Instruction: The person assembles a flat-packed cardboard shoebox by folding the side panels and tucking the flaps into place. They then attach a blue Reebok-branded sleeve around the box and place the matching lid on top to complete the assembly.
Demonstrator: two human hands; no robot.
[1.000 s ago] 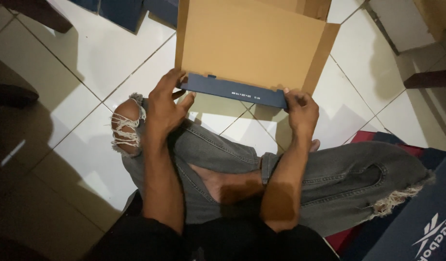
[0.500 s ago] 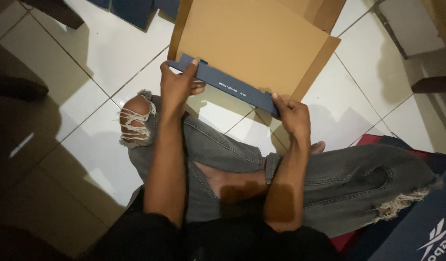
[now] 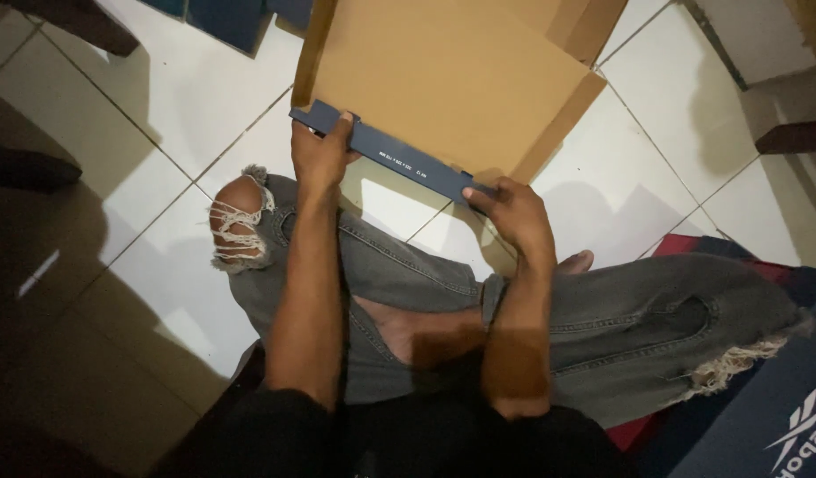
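I sit cross-legged on a white tiled floor (image 3: 187,97) in torn grey jeans. A flat cardboard box blank (image 3: 452,75), brown inside and dark blue outside, lies in front of my knees. Its near flap (image 3: 399,159) is folded up and shows its dark blue face. My left hand (image 3: 319,159) grips the left end of that flap, fingers curled over its top edge. My right hand (image 3: 514,212) pinches the right end of the same flap. The blank's side flaps stand up at the left and right.
More dark blue box parts (image 3: 231,18) lie on the floor at the top left. A dark blue box (image 3: 771,416) sits at the bottom right, partly over a red mat (image 3: 691,248). Dark furniture edges (image 3: 793,137) show at right and at the left side.
The box blank has shifted up and turned slightly in view, and both hands have moved with the blue flap, raising it further from the floor.
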